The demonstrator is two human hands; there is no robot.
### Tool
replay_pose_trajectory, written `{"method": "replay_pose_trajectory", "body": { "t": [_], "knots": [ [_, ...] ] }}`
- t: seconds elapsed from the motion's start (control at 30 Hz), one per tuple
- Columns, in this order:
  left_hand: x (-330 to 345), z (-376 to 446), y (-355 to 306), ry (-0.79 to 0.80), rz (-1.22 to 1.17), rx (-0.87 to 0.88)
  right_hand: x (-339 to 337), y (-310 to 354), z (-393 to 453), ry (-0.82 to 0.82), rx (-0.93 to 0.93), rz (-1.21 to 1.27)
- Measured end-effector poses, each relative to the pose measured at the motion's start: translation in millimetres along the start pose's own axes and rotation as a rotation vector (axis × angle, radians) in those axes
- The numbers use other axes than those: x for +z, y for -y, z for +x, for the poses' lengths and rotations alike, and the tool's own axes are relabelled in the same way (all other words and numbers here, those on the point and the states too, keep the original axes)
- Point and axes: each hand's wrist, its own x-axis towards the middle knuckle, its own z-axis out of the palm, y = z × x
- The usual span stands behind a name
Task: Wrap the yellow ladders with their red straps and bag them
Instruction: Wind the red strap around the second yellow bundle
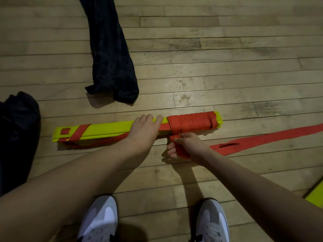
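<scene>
A bundle of yellow ladder rungs [106,129] lies flat on the wooden floor, running left to right. Red strap is wound tightly round its right end [190,124], and a loose turn crosses its left end. My left hand [144,131] lies over the middle of the bundle, fingers curled over its far edge, holding it down. My right hand [185,144] sits just in front of the bundle and grips the red strap [262,139], which trails off across the floor to the right.
A long dark bag [111,67] lies on the floor behind the bundle. Another dark fabric heap [17,130] sits at the left edge. Something yellow [316,194] pokes in at the right edge. My two grey shoes [99,222] stand at the bottom.
</scene>
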Motion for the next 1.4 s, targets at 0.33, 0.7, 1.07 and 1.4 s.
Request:
{"method": "replay_pose_trajectory", "body": {
  "t": [0.33, 0.7, 1.07, 1.4],
  "knots": [
    [-10, 36, 14, 0.027, 0.086, -0.087, 8, 17, 3, -0.016, -0.058, -0.005],
    [-10, 32, 19, -0.041, 0.287, 0.063, 14, 33, 16, -0.013, -0.071, -0.103],
    [-20, 18, 11, 0.036, -0.019, -0.062, 12, 21, 17, -0.028, -0.020, 0.035],
    [-25, 12, 22, 0.122, -0.130, 0.006, 14, 18, 13, -0.065, -0.053, -0.079]
  ]
}}
